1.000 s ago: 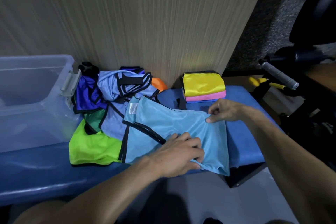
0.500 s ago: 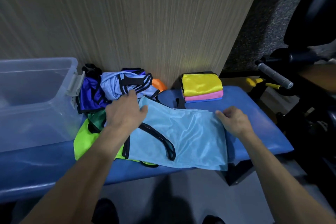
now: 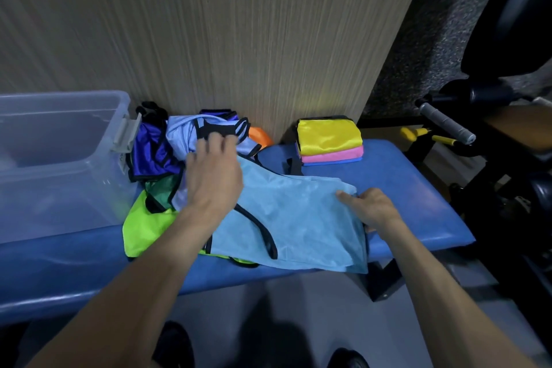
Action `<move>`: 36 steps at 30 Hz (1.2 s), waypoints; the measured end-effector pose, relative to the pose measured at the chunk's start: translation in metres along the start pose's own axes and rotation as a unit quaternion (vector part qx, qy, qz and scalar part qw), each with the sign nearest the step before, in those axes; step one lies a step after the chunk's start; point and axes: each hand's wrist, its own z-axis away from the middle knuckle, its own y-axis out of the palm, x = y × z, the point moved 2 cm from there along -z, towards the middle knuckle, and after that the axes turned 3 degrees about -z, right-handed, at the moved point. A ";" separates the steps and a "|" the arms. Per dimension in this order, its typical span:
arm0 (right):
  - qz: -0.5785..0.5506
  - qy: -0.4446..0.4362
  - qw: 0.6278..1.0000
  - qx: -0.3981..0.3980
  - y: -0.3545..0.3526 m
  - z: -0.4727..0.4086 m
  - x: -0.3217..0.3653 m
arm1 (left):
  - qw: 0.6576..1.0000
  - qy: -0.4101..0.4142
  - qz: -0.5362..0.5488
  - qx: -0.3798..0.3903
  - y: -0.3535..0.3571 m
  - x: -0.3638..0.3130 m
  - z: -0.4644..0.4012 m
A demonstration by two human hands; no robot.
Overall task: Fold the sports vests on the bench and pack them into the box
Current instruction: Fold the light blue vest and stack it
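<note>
— Vest (image 3: 298, 218) under both hands, light blue: the right hand (image 3: 375, 209) pinches its right edge, the left hand (image 3: 213, 176) lies on its upper left end, fingers loosely bent; whether it holds cloth I cannot tell.

— How far along?

— Early, I judge. Three folded vests (image 3: 330, 140) are stacked on the blue surface (image 3: 418, 188), a crumpled pile (image 3: 179, 152) waits, and the clear box (image 3: 59, 158) looks empty. This one lies half flattened, black-trimmed, smooth, its front edge overhanging.

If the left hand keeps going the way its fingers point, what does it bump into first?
Probably the pale blue vest with black straps in the heap: the left hand already points up at it, its fingers right at the black strap. Behind that is the wooden wall.
</note>
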 end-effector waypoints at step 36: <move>-0.287 -0.025 0.949 0.125 -0.055 0.046 0.018 | 0.919 0.193 0.290 0.185 0.061 -0.126 0.015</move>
